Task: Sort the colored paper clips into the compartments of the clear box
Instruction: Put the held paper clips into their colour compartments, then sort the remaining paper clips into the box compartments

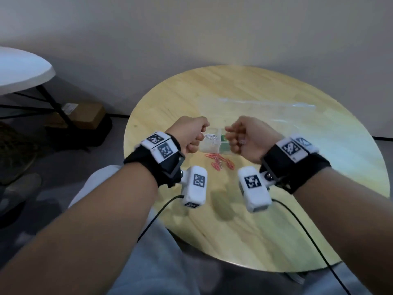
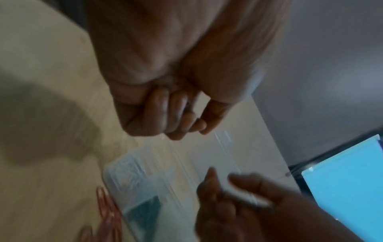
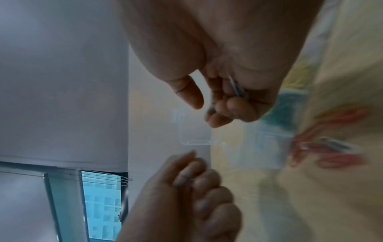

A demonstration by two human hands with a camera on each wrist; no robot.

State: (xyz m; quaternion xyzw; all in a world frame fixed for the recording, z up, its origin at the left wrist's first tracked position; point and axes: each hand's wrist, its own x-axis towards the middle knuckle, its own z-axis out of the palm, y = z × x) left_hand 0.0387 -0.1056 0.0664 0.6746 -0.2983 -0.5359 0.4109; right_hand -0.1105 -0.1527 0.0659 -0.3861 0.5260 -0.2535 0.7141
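A small clear box (image 1: 209,149) stands mid-table, with white clips (image 1: 211,136) in its left compartment and green clips (image 1: 224,138) in its right. Red clips (image 1: 220,163) lie loose on the wood just in front of it. My left hand (image 1: 197,136) hovers over the box's left end with fingers curled, and thumb and forefinger seem to pinch a white clip. My right hand (image 1: 234,135) is over the right end, fingers curled round pale paper clips (image 3: 234,86). The blurred wrist views show the box (image 2: 132,172) (image 3: 259,147) and red clips (image 2: 105,201) (image 3: 331,147) below the hands.
A flat clear plastic bag (image 1: 255,107) lies behind the box on the round wooden table (image 1: 276,220). Wrist camera cables (image 1: 308,235) trail over the near edge. A white table (image 1: 19,69) and a cardboard box (image 1: 85,116) are off to the left.
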